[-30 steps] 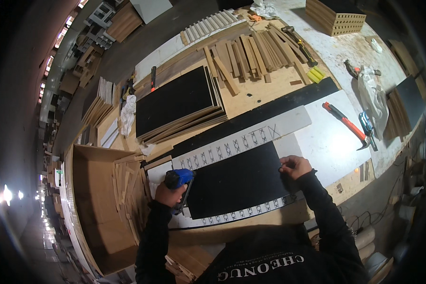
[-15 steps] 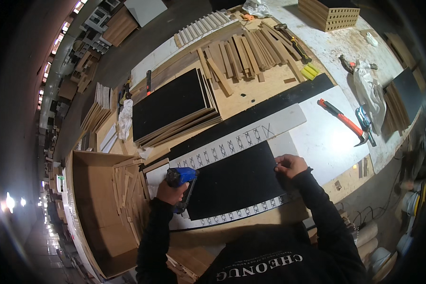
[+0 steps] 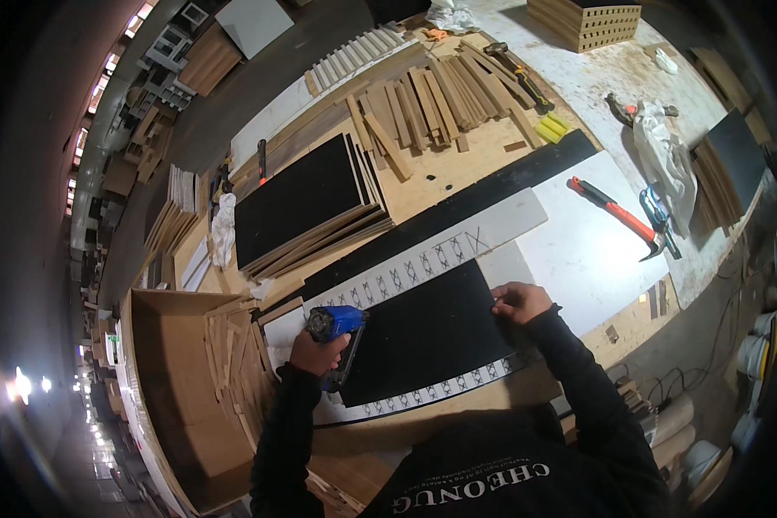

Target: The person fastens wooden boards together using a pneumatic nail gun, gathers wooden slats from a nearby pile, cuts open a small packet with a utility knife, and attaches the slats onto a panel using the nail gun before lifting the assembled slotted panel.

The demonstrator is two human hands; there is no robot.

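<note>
A blue nail gun (image 3: 338, 320) in the left hand (image 3: 314, 352), at the left end of a black panel (image 3: 423, 335).
The panel is flat, dark and rectangular, lying on the counter (image 3: 445, 179) between two white strips (image 3: 432, 251) patterned with dark crossed marks; the nail gun has a bright blue body and a dark, slim lower part, and the left fingers are clamped around its grip; the right hand (image 3: 523, 303) is at the panel's right edge, thumb and forefinger close together, though whether they pinch anything cannot be told.
</note>
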